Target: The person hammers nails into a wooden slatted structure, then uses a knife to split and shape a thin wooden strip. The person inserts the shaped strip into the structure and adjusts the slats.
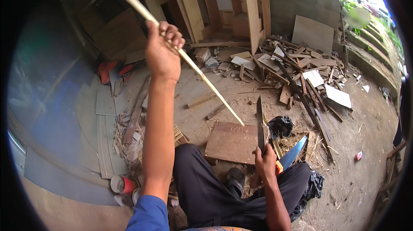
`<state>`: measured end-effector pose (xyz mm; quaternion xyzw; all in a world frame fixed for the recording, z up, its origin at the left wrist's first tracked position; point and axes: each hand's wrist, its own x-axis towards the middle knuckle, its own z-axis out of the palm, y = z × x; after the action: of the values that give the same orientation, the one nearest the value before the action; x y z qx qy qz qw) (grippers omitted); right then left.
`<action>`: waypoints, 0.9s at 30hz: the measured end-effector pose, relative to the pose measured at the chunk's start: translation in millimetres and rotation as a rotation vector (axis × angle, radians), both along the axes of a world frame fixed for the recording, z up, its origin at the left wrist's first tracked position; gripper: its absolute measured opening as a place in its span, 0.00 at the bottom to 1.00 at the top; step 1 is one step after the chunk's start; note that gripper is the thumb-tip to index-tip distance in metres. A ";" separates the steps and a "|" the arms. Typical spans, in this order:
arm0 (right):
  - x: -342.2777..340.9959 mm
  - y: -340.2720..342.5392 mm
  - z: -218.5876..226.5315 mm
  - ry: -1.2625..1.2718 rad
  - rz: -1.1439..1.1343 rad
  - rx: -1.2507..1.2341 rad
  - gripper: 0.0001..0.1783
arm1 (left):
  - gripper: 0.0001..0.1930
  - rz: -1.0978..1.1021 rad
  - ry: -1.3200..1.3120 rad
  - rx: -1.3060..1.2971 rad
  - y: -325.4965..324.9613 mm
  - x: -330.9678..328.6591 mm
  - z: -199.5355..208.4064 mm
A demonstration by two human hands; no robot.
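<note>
- Slanting the pale strip downward, the left hand seemingly aimed its thin end at the wooden board; whether they touched was unclear.
- The right hand was clamped round the dark-bladed knife, tip pointing forward, probably for safety.
- The pale strip ran between the left thumb and curled fingers, clamped, its thicker end projecting above them.

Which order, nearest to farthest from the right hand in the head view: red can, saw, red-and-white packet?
From the right hand:
1. Saw: just to its right.
2. Red-and-white packet: well out to the right.
3. Red can: opposite side, far left.
</note>
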<state>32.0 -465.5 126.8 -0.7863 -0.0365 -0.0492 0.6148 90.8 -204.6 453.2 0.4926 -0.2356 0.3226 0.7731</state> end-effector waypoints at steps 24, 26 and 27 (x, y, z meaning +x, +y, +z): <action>-7.7 85.9 156.0 -0.472 0.329 -0.039 0.30 | 0.18 -0.065 0.063 0.032 -18.8 0.9 -35.0; -15.2 87.0 155.8 -0.424 0.356 -0.127 0.33 | 0.18 -0.015 -0.005 0.054 -20.4 -3.6 -39.0; -17.0 85.6 159.4 -0.434 0.355 -0.145 0.33 | 0.19 0.010 -0.038 0.066 -20.8 -5.1 -40.2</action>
<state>14.9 -379.9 286.2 -0.7805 -0.3076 -0.1050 0.5341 85.7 -225.4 413.0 0.5128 -0.2583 0.3278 0.7502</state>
